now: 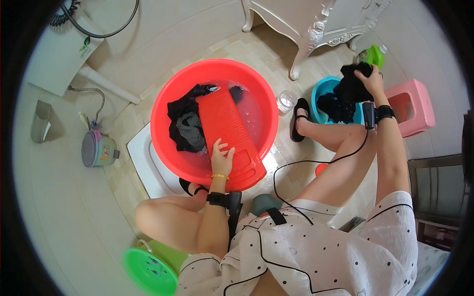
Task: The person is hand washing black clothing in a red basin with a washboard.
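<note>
A wide red tub (212,69) stands on the tiled floor (123,192), partly over a white floor fixture (148,160), and holds cloudy, sudsy water (254,123). In the tub, a bunched black cloth (183,106) lies along the left side with a grey cloth (190,129) against it, and a small dark cloth (236,94) sits in the water near the far side. A red washboard (222,116) slants across the tub, its upper end inside beside the black cloth and its lower end over the near rim. The left hand (221,159) lies on the washboard with its fingers spread, gripping no cloth. To the right, the right hand (370,81) is closed on a black garment (356,81), held up at a blue basin (323,88); more dark cloth (335,108) is heaped in that basin, and whether the two pieces are joined I cannot tell. Between tub and basin stands a clear jar (287,102), its contents hard to make out. A green bottle (371,55) is just behind the basin, and a pink stool (419,101) is beside it. At the lower left, a green bucket (136,269) shows dark marks inside; a small lidded pail (104,148) is near the wall, its contents hidden.
</note>
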`<state>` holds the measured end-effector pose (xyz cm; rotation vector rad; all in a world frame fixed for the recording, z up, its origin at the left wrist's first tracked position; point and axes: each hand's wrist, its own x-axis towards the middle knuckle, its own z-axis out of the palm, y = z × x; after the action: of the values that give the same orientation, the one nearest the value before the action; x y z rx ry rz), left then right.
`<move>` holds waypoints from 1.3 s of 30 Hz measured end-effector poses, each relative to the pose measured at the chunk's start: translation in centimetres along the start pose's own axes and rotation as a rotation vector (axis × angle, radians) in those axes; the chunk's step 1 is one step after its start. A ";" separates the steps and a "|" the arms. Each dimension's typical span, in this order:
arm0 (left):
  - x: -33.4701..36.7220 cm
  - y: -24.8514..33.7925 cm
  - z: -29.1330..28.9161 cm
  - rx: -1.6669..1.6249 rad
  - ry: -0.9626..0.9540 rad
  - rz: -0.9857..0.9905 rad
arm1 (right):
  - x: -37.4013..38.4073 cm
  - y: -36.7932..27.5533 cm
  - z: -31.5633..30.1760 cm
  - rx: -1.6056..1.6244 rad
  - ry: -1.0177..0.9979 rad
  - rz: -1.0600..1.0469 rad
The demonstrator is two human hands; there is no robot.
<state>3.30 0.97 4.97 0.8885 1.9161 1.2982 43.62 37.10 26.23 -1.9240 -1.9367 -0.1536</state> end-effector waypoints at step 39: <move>0.3 -2.8 1.2 0.599 0.061 -0.352 | -26.1 -22.6 8.1 0.775 -1.050 -0.514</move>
<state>3.64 1.02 1.94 0.7360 2.4270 0.5526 19.07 14.62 14.16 -0.9635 -2.4638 1.4911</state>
